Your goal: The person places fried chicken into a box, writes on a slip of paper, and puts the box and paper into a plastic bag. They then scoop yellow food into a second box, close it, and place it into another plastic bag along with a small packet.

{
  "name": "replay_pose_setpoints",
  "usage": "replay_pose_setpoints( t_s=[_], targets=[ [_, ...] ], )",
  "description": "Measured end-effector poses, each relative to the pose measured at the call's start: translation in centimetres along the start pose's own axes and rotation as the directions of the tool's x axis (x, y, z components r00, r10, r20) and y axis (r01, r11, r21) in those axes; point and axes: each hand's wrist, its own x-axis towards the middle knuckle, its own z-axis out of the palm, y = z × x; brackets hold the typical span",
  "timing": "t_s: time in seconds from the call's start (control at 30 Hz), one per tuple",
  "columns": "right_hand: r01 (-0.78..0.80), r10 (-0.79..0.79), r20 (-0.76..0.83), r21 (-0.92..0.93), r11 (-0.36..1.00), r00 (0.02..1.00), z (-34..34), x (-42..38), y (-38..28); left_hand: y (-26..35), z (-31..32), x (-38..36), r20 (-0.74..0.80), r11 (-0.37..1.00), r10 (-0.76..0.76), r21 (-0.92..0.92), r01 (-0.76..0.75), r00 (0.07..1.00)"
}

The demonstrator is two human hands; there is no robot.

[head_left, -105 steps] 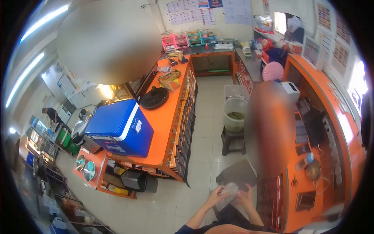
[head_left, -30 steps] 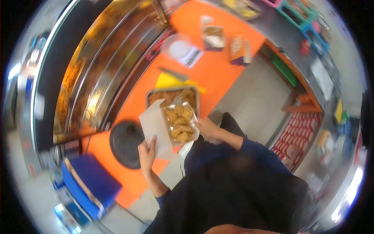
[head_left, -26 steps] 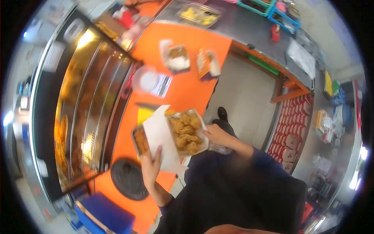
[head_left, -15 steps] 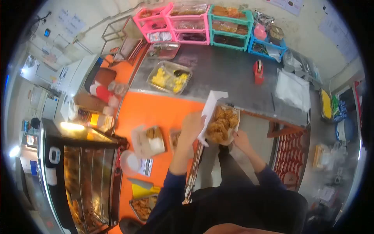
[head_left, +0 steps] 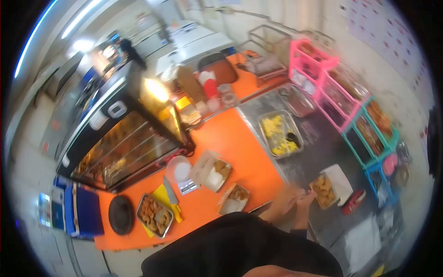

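An open paper box of fried chicken [head_left: 324, 191] rests on the steel counter, its white lid [head_left: 339, 183] folded back to the right. Close by its left edge is my right hand [head_left: 304, 198], fingertips right at the box's side. My left hand [head_left: 282, 202] is beside the right one, at the border of the orange and steel surfaces. Motion smears the fingers of both hands. A second open box with chicken pieces [head_left: 238, 194] is on the orange counter [head_left: 240, 147], left of my hands. Farther left, another open box [head_left: 212, 171] holds some chicken and something white.
A metal tray with yellow food [head_left: 281, 133] is on the steel counter, near a red tape dispenser [head_left: 354, 202]. Pink baskets [head_left: 318, 83] line the wall. A knife [head_left: 170, 190] lies by a tray of chicken pieces [head_left: 154, 215]. The glass warming cabinet [head_left: 124, 147] stands at the left.
The view has swung left. The box of chicken, held between my hands before, is now on the steel counter, and my left hand has come off its lid.
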Motion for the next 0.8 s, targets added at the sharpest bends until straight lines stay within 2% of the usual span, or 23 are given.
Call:
replay_pose_setpoints(
  t_s=[0.07,0.1,0.13,0.2,0.23,0.3,0.33,0.37,0.4,0.43,0.47,0.5,0.53,0.57,0.6,0.63,0.67,0.7,0.73,0.77,0.8],
  targets=[
    [-0.094,0.157,0.321,-0.203,0.975,0.934,2.8,-5.3,3.7,2.9,-7.6,-1.8,-0.256,0.960,-0.057,0.251,0.123,0.965],
    [-0.122,0.331,0.554,-0.381,0.917,0.764,3.6,-7.7,6.0,2.6,-10.3,-3.6,-0.391,0.892,-0.065,0.390,0.229,0.918],
    [-0.144,0.408,0.554,-0.458,0.877,0.726,4.6,-10.5,9.0,2.2,-12.9,-5.4,-0.518,0.797,-0.071,0.484,0.361,0.852],
    [-0.078,0.596,0.619,-0.658,0.749,0.512,6.5,-16.0,14.9,-1.1,-17.4,-10.5,-0.497,0.918,-0.279,0.112,0.380,0.822],
    [-0.080,0.660,0.592,-0.714,0.696,0.463,7.2,-18.5,17.3,-0.3,-19.9,-12.3,-0.570,0.902,-0.282,0.116,0.415,0.772],
    [0.159,0.801,0.558,-0.830,0.535,0.217,8.0,-23.7,21.5,1.4,-26.0,-15.5,-0.515,0.769,-0.606,-0.185,0.612,0.606],
    [0.351,0.726,0.623,-0.776,0.525,0.292,8.0,-27.7,23.9,1.8,-29.4,-17.5,-0.604,0.817,-0.427,0.060,0.573,0.673],
    [0.356,0.751,0.604,-0.786,0.506,0.267,7.4,-28.0,26.3,1.8,-33.0,-19.5,-0.629,0.795,-0.236,0.313,0.519,0.741],
    [0.634,0.732,0.671,-0.619,0.464,0.120,6.6,-27.3,29.2,1.0,-36.8,-21.6,-0.736,0.833,-0.170,0.248,0.494,0.656],
    [0.837,0.720,0.692,-0.368,0.406,-0.045,6.0,-27.4,31.5,0.4,-41.1,-23.8,-0.825,0.872,-0.109,0.189,0.452,0.555],
    [0.846,0.723,0.689,-0.355,0.397,-0.050,5.4,-28.7,32.9,1.0,-47.0,-26.5,-0.863,0.691,-0.019,0.354,0.631,0.505],
    [0.844,0.724,0.686,-0.348,0.409,-0.069,4.9,-28.9,34.5,0.8,-52.5,-28.3,-0.953,0.906,-0.109,0.021,0.423,0.282],
    [0.825,0.790,0.612,-0.424,0.374,-0.043,4.3,-28.7,36.1,3.7,-59.4,-29.3,-0.967,0.850,-0.124,0.012,0.527,0.222],
    [0.803,0.848,0.529,-0.499,0.326,-0.015,3.6,-28.6,37.3,2.5,-65.8,-29.7,-0.995,0.962,-0.093,-0.099,0.256,-0.034],
    [0.853,0.851,0.526,-0.448,0.270,0.007,3.2,-29.3,37.9,4.7,-71.5,-29.5,-0.998,0.933,-0.012,-0.036,0.357,-0.068],
    [0.849,0.846,0.533,-0.450,0.277,0.006,2.9,-30.0,38.4,4.3,-77.6,-30.2,-0.997,0.920,0.034,0.005,0.392,-0.068],
    [0.847,0.868,0.491,-0.491,0.206,0.074,2.6,-30.5,38.7,3.8,-83.8,-31.0,-0.994,0.903,0.080,0.044,0.427,-0.067],
    [0.837,0.880,0.452,-0.531,0.135,0.145,2.2,-30.7,39.0,2.0,-90.1,-32.2,-0.995,0.917,0.050,0.009,0.399,-0.091],
    [0.819,0.875,0.472,-0.542,0.190,0.109,1.8,-30.3,39.1,2.2,-93.3,-30.7,-0.987,0.926,0.043,-0.019,0.377,-0.156],
    [0.810,0.851,0.505,-0.554,0.194,0.141,2.0,-29.8,39.2,1.6,-96.2,-29.6,-0.985,0.895,0.105,0.034,0.444,-0.136],
    [0.784,0.885,0.437,-0.601,0.155,0.160,2.1,-28.8,38.7,2.4,-97.4,-29.1,-0.992,0.813,0.074,0.120,0.569,0.104]
  ],
)
